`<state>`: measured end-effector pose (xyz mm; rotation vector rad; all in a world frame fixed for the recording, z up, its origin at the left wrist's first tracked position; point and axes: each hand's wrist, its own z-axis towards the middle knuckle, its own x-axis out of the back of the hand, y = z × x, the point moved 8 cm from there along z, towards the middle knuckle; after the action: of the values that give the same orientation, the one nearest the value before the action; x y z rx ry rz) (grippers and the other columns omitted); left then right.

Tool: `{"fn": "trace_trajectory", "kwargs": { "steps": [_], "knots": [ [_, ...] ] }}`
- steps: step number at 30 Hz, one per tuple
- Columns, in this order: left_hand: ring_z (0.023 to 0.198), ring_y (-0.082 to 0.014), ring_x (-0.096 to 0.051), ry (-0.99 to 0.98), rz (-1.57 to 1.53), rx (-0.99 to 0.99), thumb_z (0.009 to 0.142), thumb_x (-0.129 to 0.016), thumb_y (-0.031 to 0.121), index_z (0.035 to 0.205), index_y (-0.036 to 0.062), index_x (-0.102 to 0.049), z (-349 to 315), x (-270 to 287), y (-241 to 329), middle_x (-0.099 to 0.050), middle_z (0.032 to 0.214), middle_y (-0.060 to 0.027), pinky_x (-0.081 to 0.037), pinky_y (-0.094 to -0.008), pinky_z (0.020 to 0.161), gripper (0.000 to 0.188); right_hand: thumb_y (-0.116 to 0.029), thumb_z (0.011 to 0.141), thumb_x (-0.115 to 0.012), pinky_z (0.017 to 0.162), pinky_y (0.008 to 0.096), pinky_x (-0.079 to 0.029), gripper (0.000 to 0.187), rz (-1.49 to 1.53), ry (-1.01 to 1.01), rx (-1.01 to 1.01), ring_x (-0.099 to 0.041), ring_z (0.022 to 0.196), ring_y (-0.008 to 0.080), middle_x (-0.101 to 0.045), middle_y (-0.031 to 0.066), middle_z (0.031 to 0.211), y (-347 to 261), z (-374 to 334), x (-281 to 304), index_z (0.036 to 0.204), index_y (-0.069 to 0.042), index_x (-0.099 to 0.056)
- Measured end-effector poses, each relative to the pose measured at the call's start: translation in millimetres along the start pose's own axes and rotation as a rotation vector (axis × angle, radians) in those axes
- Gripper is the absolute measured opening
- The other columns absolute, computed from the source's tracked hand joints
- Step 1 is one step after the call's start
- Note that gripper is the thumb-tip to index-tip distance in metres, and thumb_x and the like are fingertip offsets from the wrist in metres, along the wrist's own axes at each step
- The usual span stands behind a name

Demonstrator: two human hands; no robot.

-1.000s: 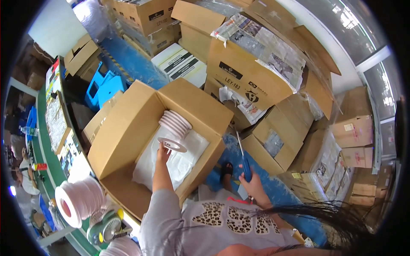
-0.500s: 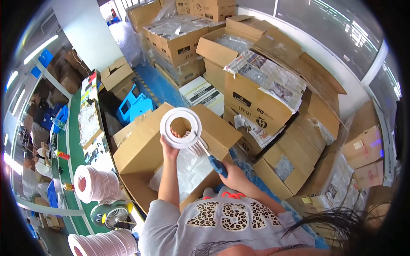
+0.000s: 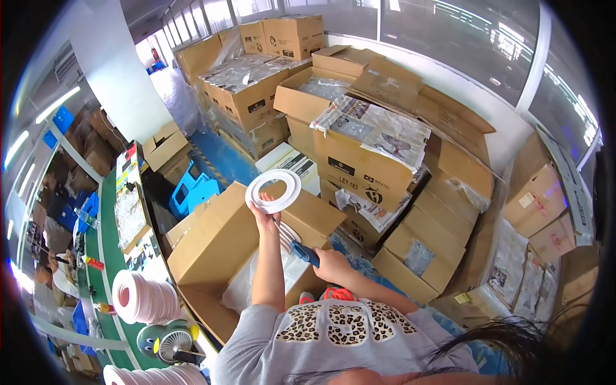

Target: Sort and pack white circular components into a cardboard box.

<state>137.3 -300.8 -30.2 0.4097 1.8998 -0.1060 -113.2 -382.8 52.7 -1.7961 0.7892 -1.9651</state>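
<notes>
Along the left edge a long green-topped desk (image 3: 110, 251) is seen, crowded with trays, and a stack of flat white plastic rings (image 3: 142, 296) lies on its side near the desk's lower end, beside a small green fan (image 3: 168, 340). To the right of the desk, a large open brown cardboard box (image 3: 221, 247) with white plastic lining (image 3: 251, 282) is set on the blue floor (image 3: 221, 151), its flaps folded outward; a narrow strip of floor is left free behind it. A flat white plastic ring (image 3: 274, 191) is held raised above the box's far edge by the left hand (image 3: 264, 216), whose fingers are pinched on the ring's lower rim. Just to the right, a blue-handled tool (image 3: 303, 252) is gripped by the right hand (image 3: 330, 265), fingers wrapped tightly round the handle, its thin metal shaft pointing up toward the ring over more white rings in the box. Further right, stacked brown cartons (image 3: 378, 154), some topped with newspaper, are packed against the wall, with little open room between them.
</notes>
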Motion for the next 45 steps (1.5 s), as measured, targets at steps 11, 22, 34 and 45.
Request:
{"fn": "trace_trajectory", "kwargs": {
  "steps": [11,22,34,45],
  "knots": [
    [0.107,-0.0165,-0.050,-0.070,0.030,-0.058,0.088,-0.039,0.048,0.113,0.0087,-0.047,-9,9,16,-0.052,0.113,-0.0006,-0.043,-0.0359,0.088,0.048,-0.017,0.071,-0.055,0.064,0.0472,-0.046,0.021,0.017,-0.020,-0.024,-0.058,0.071,0.0371,-0.060,0.0178,0.073,-1,0,4,0.088,-0.006,-0.052],
    [0.119,-0.0165,-0.039,-0.072,-0.054,-0.096,0.086,-0.042,0.048,0.117,0.0086,-0.044,-11,8,24,-0.044,0.125,-0.0012,-0.030,-0.0331,0.101,0.050,-0.017,0.069,-0.056,0.069,0.0455,-0.046,0.025,0.038,0.012,-0.118,-0.058,0.078,0.0364,-0.061,0.0190,0.079,30,11,1,0.092,-0.006,-0.055],
    [0.122,-0.0166,-0.035,-0.085,0.015,-0.056,0.086,-0.045,0.045,0.118,0.0071,-0.041,-11,17,12,-0.036,0.130,-0.0034,-0.031,-0.0356,0.101,0.050,-0.017,0.071,-0.055,0.072,0.0448,-0.046,0.028,0.078,-0.026,-0.146,-0.057,0.079,0.0371,-0.060,0.0197,0.083,22,13,13,0.097,-0.008,-0.057],
    [0.092,-0.0177,-0.053,-0.127,0.317,0.121,0.076,-0.060,0.040,0.105,0.0079,-0.048,3,8,6,-0.056,0.095,-0.0024,-0.040,-0.0349,0.083,0.044,-0.016,0.071,-0.053,0.068,0.0448,-0.045,0.029,0.157,-0.081,-0.011,-0.057,0.077,0.0371,-0.060,0.0202,0.079,-7,1,5,0.098,-0.006,-0.057]
  ]
}}
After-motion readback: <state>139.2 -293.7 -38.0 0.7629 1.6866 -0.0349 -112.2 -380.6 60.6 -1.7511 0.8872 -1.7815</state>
